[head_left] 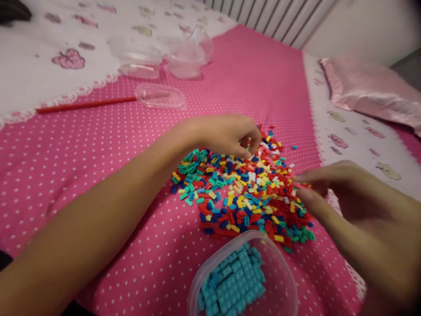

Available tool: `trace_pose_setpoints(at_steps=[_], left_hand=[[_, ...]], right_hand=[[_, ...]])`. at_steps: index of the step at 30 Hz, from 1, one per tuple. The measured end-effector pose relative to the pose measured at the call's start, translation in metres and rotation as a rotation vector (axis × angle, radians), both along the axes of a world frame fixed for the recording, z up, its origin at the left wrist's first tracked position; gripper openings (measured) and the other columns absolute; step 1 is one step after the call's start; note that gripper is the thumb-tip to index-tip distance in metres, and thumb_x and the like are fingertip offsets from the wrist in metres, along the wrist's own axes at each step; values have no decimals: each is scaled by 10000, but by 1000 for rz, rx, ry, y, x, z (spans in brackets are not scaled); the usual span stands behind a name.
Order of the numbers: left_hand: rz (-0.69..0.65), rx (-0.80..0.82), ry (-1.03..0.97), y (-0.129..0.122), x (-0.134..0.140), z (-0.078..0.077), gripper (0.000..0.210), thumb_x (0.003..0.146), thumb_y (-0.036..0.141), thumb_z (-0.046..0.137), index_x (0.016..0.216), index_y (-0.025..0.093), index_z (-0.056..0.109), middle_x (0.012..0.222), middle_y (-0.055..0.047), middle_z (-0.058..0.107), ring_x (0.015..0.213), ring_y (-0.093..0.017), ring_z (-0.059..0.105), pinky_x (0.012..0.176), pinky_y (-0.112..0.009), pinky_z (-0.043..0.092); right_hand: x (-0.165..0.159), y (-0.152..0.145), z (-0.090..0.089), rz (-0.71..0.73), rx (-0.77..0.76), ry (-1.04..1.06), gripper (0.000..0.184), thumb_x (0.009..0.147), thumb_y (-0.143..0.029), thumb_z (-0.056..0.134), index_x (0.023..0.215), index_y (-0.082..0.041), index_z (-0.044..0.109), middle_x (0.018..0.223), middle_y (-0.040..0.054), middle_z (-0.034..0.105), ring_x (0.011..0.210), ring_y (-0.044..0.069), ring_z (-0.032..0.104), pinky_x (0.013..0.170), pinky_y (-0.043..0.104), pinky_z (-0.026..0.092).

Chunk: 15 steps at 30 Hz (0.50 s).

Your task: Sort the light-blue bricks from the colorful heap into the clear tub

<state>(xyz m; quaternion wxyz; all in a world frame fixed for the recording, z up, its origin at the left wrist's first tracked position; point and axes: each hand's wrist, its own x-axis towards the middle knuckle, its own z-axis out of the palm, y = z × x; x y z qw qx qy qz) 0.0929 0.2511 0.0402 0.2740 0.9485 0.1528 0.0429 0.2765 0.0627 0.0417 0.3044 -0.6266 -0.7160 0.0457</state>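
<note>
A heap of small plastic building bricks (250,188) in red, yellow, blue, green, teal and white is spread over a pink dotted cloth. My left hand (230,134) reaches over the back of the heap, its fingers curled down and thumb and forefinger pinched close to the bricks. Whatever lies in that pinch is too small to make out. At the heap's right edge is my right hand (355,210), slightly blurred, with thumb and forefinger apart and no brick visible between them. Nearest me, a clear plastic tub (284,281) holds turquoise bricks (233,281), some seemingly joined into blocks.
Several clear plastic containers (184,57) stand at the back left. A red stick (85,104) lies with one end at a clear oval plastic piece (161,95). A pink satin pillow (375,92) rests at right, and white bed rails (263,17) run along the back.
</note>
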Motion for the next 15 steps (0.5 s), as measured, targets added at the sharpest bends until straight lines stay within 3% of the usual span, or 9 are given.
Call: trace_pose_setpoints(at_steps=[3, 5, 10, 15], left_hand=[[246, 341, -62, 7, 3, -13, 238, 898, 183, 552, 1087, 132, 688, 1058, -104, 700, 1000, -240, 630, 872, -337, 446], [276, 355, -100, 8, 5, -19, 294, 917, 173, 510, 1174, 132, 647, 1161, -114, 685, 1073, -253, 620, 920, -357, 437], [156, 222, -77, 4, 6, -18, 254, 953, 256, 506, 1149, 173, 644, 1167, -80, 685, 1065, -219, 626, 905, -322, 448], [68, 231, -34, 2, 11, -21, 334, 982, 349, 473, 1250, 194, 598, 1265, -97, 621, 1154, -242, 586, 1002, -382, 439]], right_hand=[[35, 24, -28, -242, 115, -38, 200, 911, -361, 591, 1024, -222, 680, 903, 57, 633, 836, 223, 602, 775, 380, 476], [60, 33, -43, -307, 86, 13, 280, 921, -377, 552, 1089, -196, 683, 999, 90, 641, 928, 246, 623, 846, 422, 495], [108, 27, -58, -376, -24, 11, 370, 897, -443, 552, 1129, -192, 692, 1127, 133, 656, 1101, 301, 598, 985, 509, 450], [123, 26, -69, -400, -135, 174, 473, 931, -427, 489, 1306, -151, 571, 1295, 191, 618, 1182, 294, 590, 1016, 500, 449]])
